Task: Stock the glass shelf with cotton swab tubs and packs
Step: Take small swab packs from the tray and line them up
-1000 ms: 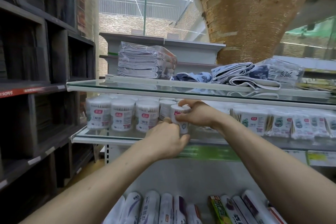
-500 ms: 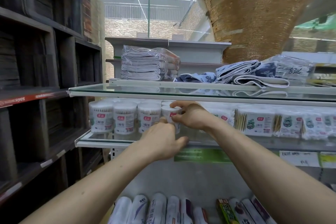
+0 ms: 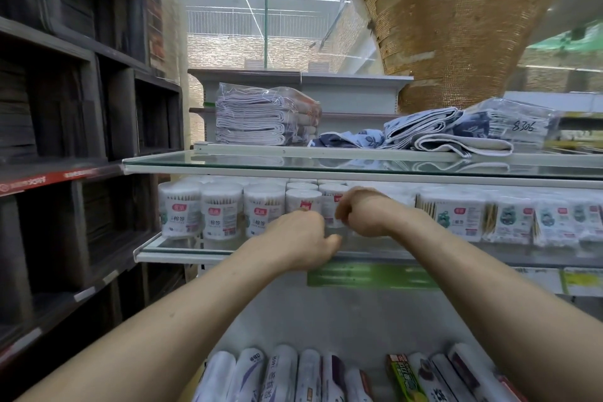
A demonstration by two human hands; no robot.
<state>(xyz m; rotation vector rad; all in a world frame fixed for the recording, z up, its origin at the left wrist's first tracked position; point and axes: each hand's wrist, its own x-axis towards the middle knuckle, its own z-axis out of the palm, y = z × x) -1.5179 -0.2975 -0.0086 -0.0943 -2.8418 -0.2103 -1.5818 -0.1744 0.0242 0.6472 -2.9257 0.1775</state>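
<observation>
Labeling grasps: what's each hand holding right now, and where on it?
Right hand grips a cotton swab tub by its side wall. Left hand is at the tubs; its hold cannot be told.

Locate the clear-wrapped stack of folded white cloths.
The clear-wrapped stack of folded white cloths sits left on the upper glass shelf, above the cotton swab tubs.

I have one view only, from the head camera: it faces forward and slightly down, close to the glass shelf (image 3: pixel 228 250), with both forearms reaching away from me.
</observation>
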